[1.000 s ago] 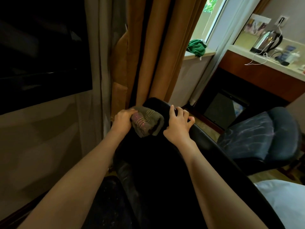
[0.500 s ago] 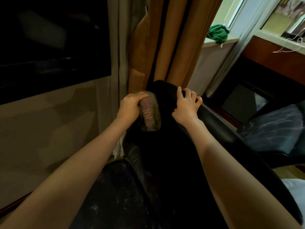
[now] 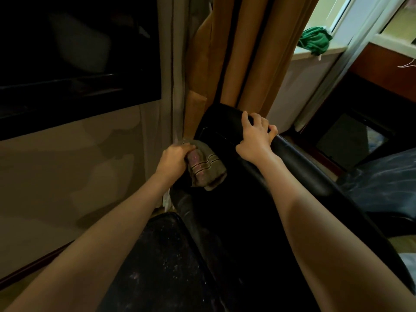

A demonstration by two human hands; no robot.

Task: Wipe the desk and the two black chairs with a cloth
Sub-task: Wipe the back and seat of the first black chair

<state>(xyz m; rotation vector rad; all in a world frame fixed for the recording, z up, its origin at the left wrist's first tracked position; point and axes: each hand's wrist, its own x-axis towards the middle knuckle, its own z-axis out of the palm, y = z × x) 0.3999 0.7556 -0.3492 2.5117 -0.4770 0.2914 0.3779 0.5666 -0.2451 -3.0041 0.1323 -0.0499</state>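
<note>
A black leather chair [image 3: 236, 199] fills the lower middle, its backrest rising towards the curtain. My left hand [image 3: 174, 159] grips a folded olive cloth [image 3: 206, 171] with thin stripes and presses it against the left side of the backrest. My right hand [image 3: 255, 137] clasps the top edge of that backrest, fingers curled over it. A second black chair [image 3: 382, 188] stands at the right, only its seat in view. The desk [image 3: 387, 68] shows as a brown wooden edge at the upper right.
Brown curtains [image 3: 243, 52] hang just behind the chair back. A dark TV screen [image 3: 78, 52] is on the wall at left. A green cloth [image 3: 315, 42] lies on the window sill. A white cable [image 3: 407, 64] dangles off the desk edge.
My left hand has slid the cloth from the top of the backrest down its left side. My right hand has kept its hold on the top edge. The view has tilted downward.
</note>
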